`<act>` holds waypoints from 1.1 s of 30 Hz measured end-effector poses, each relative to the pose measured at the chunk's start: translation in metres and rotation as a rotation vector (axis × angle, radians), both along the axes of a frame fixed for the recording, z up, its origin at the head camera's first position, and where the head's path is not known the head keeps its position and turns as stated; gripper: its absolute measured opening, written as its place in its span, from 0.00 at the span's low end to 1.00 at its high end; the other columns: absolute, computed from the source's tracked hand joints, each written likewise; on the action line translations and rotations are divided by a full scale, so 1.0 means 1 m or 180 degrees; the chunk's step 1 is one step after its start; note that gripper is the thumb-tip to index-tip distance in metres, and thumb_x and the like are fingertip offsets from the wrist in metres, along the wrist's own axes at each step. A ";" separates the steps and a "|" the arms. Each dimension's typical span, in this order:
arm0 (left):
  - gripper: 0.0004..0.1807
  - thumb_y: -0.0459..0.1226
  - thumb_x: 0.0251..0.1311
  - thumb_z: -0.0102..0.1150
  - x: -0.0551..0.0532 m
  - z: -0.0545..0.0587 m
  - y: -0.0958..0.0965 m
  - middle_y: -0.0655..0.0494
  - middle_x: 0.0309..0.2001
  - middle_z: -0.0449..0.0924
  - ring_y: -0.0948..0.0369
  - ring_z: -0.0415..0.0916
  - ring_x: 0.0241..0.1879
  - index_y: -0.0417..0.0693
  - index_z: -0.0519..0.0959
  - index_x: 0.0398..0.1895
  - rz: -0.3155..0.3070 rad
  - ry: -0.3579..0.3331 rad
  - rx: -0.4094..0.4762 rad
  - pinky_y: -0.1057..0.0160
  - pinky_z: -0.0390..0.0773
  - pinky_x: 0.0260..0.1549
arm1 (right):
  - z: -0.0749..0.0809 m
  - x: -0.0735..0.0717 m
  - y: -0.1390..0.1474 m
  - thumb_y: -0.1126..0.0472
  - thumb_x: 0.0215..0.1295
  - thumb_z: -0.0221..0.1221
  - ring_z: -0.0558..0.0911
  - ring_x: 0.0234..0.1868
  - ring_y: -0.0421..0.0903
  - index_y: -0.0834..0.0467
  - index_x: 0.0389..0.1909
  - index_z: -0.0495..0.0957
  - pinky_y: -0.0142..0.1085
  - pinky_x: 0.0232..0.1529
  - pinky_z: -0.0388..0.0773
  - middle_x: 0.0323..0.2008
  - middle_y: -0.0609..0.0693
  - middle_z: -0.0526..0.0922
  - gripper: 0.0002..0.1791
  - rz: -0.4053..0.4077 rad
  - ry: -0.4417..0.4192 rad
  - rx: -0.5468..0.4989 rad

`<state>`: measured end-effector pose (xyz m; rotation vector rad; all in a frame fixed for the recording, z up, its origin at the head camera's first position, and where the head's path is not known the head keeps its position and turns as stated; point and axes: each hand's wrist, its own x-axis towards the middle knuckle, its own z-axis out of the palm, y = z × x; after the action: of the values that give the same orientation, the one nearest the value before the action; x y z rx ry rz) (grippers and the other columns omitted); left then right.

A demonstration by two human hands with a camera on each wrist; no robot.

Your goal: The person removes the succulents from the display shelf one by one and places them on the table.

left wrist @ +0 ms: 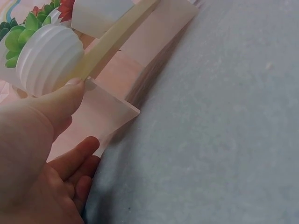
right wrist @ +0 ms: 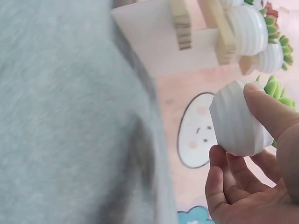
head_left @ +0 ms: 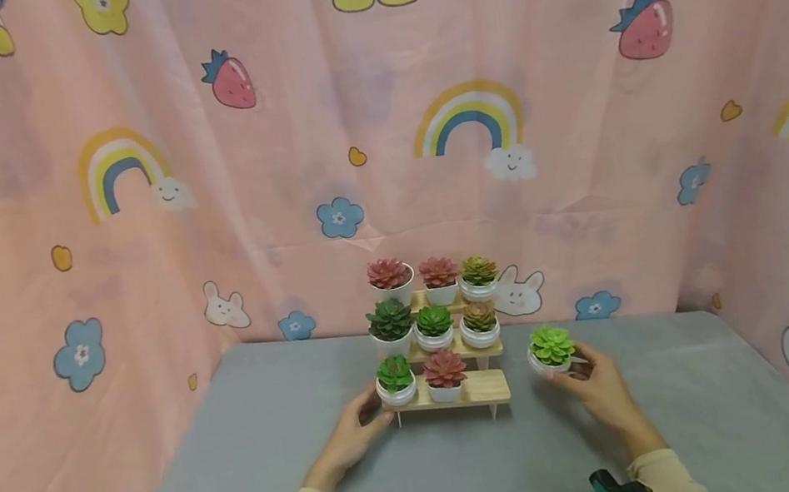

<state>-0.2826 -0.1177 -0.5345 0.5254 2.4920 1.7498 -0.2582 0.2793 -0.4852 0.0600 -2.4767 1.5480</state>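
Note:
A tiered wooden stand (head_left: pixel 490 385) with white supports carries several small succulents in white pots. My left hand (head_left: pixel 351 433) is at the stand's lower left end. In the left wrist view its thumb (left wrist: pixel 70 93) presses the end of the bottom plank, right by a ribbed white pot (left wrist: pixel 51 60) with a green succulent; the index finger is mostly hidden. To the right of the stand, my right hand (head_left: pixel 599 387) holds a bright green potted succulent (head_left: pixel 552 346) above the table. Its thumb and fingers grip the ribbed white pot (right wrist: pixel 236 119) from both sides.
On the bottom tier, a red succulent (head_left: pixel 444 372) stands beside the green one (head_left: pixel 393 376), with bare plank to its right. Three pots fill each upper tier. The grey table (head_left: pixel 254 434) meets a pink patterned curtain (head_left: pixel 293 168) behind the stand.

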 end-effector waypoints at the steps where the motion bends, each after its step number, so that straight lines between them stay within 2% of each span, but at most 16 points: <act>1: 0.34 0.38 0.68 0.61 0.000 0.000 0.000 0.37 0.70 0.70 0.40 0.69 0.69 0.36 0.64 0.74 0.0018 0.0001 -0.0009 0.37 0.65 0.70 | -0.002 -0.001 0.000 0.63 0.65 0.68 0.74 0.42 0.18 0.70 0.70 0.65 0.18 0.43 0.77 0.62 0.70 0.75 0.36 -0.0015 -0.0004 0.0008; 4: 0.34 0.38 0.68 0.62 0.002 0.003 -0.001 0.37 0.70 0.70 0.39 0.68 0.69 0.37 0.64 0.74 0.0049 -0.0003 -0.0023 0.37 0.64 0.70 | -0.006 -0.003 0.000 0.62 0.64 0.68 0.78 0.44 0.25 0.70 0.70 0.65 0.19 0.43 0.77 0.62 0.70 0.74 0.37 -0.0047 -0.0081 0.0059; 7: 0.34 0.38 0.68 0.62 0.003 0.004 -0.002 0.37 0.71 0.70 0.40 0.68 0.70 0.38 0.65 0.74 0.0071 -0.0024 -0.0025 0.37 0.64 0.70 | -0.011 -0.005 0.001 0.61 0.65 0.68 0.84 0.51 0.41 0.70 0.71 0.64 0.22 0.44 0.79 0.63 0.70 0.73 0.37 -0.0053 -0.0222 0.0095; 9: 0.34 0.38 0.68 0.62 0.004 0.004 -0.002 0.38 0.71 0.70 0.40 0.68 0.70 0.38 0.65 0.74 0.0072 -0.0023 -0.0037 0.37 0.64 0.70 | -0.015 -0.007 0.001 0.61 0.65 0.67 0.84 0.55 0.52 0.69 0.71 0.64 0.25 0.46 0.80 0.63 0.70 0.73 0.37 -0.0061 -0.0298 0.0135; 12: 0.34 0.38 0.68 0.62 0.004 0.004 -0.002 0.38 0.70 0.71 0.40 0.68 0.70 0.38 0.65 0.74 0.0054 -0.0007 -0.0045 0.38 0.65 0.70 | -0.020 -0.007 0.001 0.61 0.65 0.67 0.82 0.58 0.61 0.70 0.70 0.64 0.29 0.46 0.82 0.63 0.71 0.74 0.37 -0.0050 -0.0366 0.0183; 18: 0.34 0.39 0.68 0.61 0.004 0.002 -0.003 0.37 0.69 0.71 0.40 0.69 0.69 0.37 0.65 0.74 0.0033 0.0034 -0.0069 0.38 0.66 0.69 | -0.027 -0.005 -0.002 0.61 0.63 0.68 0.84 0.54 0.60 0.73 0.68 0.65 0.31 0.44 0.83 0.60 0.73 0.75 0.37 -0.0099 -0.0381 0.0282; 25: 0.34 0.39 0.68 0.61 0.003 0.002 -0.003 0.36 0.70 0.70 0.39 0.68 0.70 0.36 0.64 0.74 -0.0002 -0.0006 -0.0046 0.37 0.65 0.69 | -0.029 -0.005 -0.005 0.62 0.63 0.68 0.82 0.57 0.64 0.72 0.68 0.65 0.33 0.46 0.83 0.61 0.73 0.74 0.37 -0.0075 -0.0493 0.0276; 33: 0.34 0.39 0.69 0.61 0.001 0.003 -0.001 0.37 0.70 0.70 0.39 0.68 0.70 0.36 0.64 0.74 -0.0034 0.0018 -0.0046 0.36 0.65 0.69 | -0.030 -0.005 -0.006 0.63 0.63 0.68 0.82 0.57 0.64 0.70 0.69 0.65 0.35 0.44 0.84 0.62 0.73 0.74 0.36 -0.0083 -0.0535 0.0308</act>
<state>-0.2816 -0.1186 -0.5314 0.5423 2.4990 1.7275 -0.2631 0.2729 -0.5148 -0.0903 -2.6692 1.4781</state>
